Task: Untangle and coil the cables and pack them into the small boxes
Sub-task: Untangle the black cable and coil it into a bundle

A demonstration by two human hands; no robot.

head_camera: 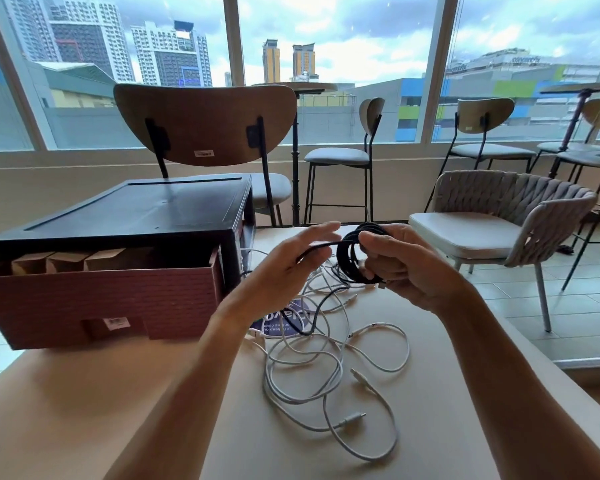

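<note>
My right hand (400, 263) grips a black cable coil (350, 258) held above the table. My left hand (291, 263) has the loose black strand running across its palm, fingers mostly straight; whether it pinches the strand I cannot tell. The black tail (321, 301) hangs down to the table. White cables (326, 368) lie tangled on the tabletop below both hands. Small brown cardboard boxes (66, 261) stand open inside a red-brown carton (101, 303) at the left.
A black stand (136, 209) straddles the carton on the beige table (84, 410). A purple round sticker (284, 322) lies under the cables. Chairs and stools stand beyond the table's far edge, and a woven armchair (499, 216) is at the right.
</note>
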